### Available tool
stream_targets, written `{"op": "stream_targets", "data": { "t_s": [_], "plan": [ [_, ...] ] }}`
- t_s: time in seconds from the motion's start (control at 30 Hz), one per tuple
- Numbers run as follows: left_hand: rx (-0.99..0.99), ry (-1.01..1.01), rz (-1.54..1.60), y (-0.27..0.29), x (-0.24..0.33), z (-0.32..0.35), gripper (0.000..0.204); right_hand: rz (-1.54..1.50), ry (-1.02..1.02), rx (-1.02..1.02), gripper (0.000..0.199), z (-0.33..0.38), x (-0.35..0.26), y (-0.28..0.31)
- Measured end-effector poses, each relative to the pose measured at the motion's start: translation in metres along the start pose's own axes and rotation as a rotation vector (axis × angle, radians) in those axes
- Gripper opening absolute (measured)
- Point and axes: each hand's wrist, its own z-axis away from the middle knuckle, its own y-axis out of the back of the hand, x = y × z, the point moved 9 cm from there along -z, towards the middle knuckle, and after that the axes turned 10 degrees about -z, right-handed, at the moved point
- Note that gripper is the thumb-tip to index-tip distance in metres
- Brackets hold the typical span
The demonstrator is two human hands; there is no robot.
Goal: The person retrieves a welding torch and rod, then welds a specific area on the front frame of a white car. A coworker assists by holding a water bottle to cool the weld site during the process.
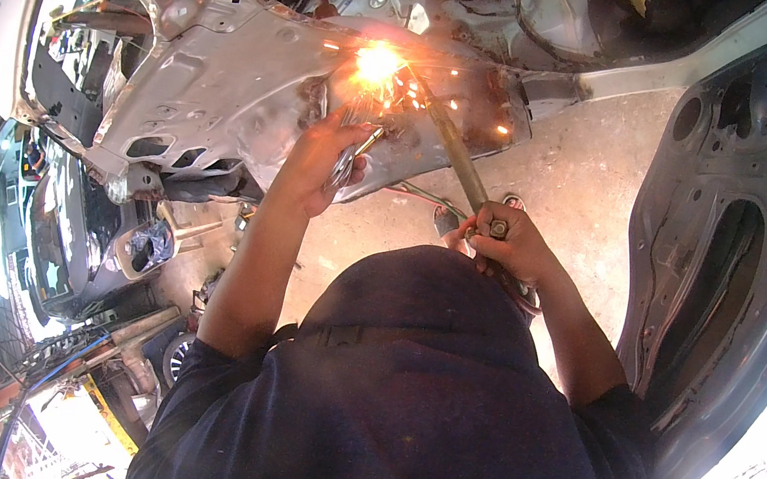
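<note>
My right hand (509, 245) is closed around the valve end of a long brass-coloured gas torch (456, 150). The torch slants up and left toward a glaring bright spot (378, 64) that throws orange sparks over a grey car body panel (228, 77). My left hand (315, 162) grips shiny metal pliers (344, 170), probably of the locking kind, just below the glare. Whatever their jaws hold is lost in the light and sparks. Around the bright spot the panel is scorched and stained brown.
A grey car door shell (693, 241) stands upright to my right. Thin red and green hoses (420, 192) run near the torch. Beyond the panel lies an open bay with wires (529, 36). More car parts (68, 217) crowd the left.
</note>
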Motion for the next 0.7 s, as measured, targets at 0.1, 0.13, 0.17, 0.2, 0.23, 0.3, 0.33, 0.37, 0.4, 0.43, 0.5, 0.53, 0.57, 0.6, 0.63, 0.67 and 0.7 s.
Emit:
{"op": "stream_targets", "data": {
  "t_s": [0.1, 0.13, 0.17, 0.2, 0.23, 0.3, 0.33, 0.37, 0.4, 0.43, 0.5, 0.53, 0.57, 0.6, 0.63, 0.67, 0.7],
  "plan": [
    [-0.026, -0.001, -0.027, -0.001, 0.003, 0.005, 0.04, 0.016, -0.005, 0.012, 0.023, 0.0, -0.002, 0.001],
    [-0.024, -0.004, -0.036, -0.001, 0.003, 0.006, 0.039, 0.025, -0.008, 0.017, 0.023, 0.001, -0.004, 0.0],
    [-0.021, -0.006, -0.045, -0.001, 0.004, 0.007, 0.038, 0.033, -0.011, 0.022, 0.023, 0.002, -0.006, -0.001],
    [-0.021, -0.007, -0.048, -0.001, 0.004, 0.008, 0.037, 0.041, -0.012, 0.026, 0.023, 0.003, -0.009, -0.002],
    [-0.021, -0.007, -0.051, 0.0, 0.005, 0.009, 0.036, 0.049, -0.014, 0.03, 0.023, 0.003, -0.011, -0.003],
    [-0.017, -0.007, -0.05, 0.0, 0.005, 0.01, 0.034, 0.036, -0.004, 0.015, 0.023, 0.001, -0.008, -0.002],
    [-0.013, -0.006, -0.047, 0.0, 0.005, 0.01, 0.034, 0.029, 0.0, 0.008, 0.023, 0.001, -0.006, -0.001],
    [-0.009, -0.005, -0.044, 0.0, 0.005, 0.01, 0.033, 0.031, -0.008, 0.009, 0.023, 0.001, -0.005, 0.0],
    [-0.013, -0.008, -0.042, 0.0, 0.005, 0.01, 0.033, 0.032, -0.016, 0.01, 0.023, 0.001, -0.004, 0.0],
    [-0.016, -0.01, -0.04, 0.001, 0.004, 0.009, 0.033, 0.034, -0.024, 0.01, 0.023, 0.0, -0.004, 0.0],
    [-0.024, -0.013, -0.036, 0.001, 0.004, 0.007, 0.033, 0.033, 0.008, 0.003, 0.023, -0.001, -0.005, 0.0],
    [-0.028, -0.012, -0.034, 0.0, 0.004, 0.007, 0.032, 0.032, 0.024, -0.001, 0.023, -0.002, -0.006, 0.0],
    [-0.033, -0.012, -0.033, 0.0, 0.004, 0.006, 0.032, 0.041, 0.018, 0.006, 0.023, -0.002, -0.005, 0.001],
    [-0.032, -0.006, -0.025, 0.0, 0.003, 0.005, 0.032, 0.05, 0.012, 0.012, 0.023, -0.001, -0.005, 0.001],
    [-0.031, 0.001, -0.018, 0.001, 0.001, 0.003, 0.032, 0.059, 0.006, 0.019, 0.023, -0.001, -0.006, 0.002],
    [-0.03, 0.007, -0.01, 0.001, 0.0, 0.002, 0.032, 0.049, 0.001, 0.016, 0.022, -0.001, -0.006, 0.001],
    [-0.029, 0.005, -0.011, 0.002, 0.0, 0.0, 0.033, 0.04, -0.007, 0.014, 0.022, 0.0, -0.008, 0.0]
  ]
}}
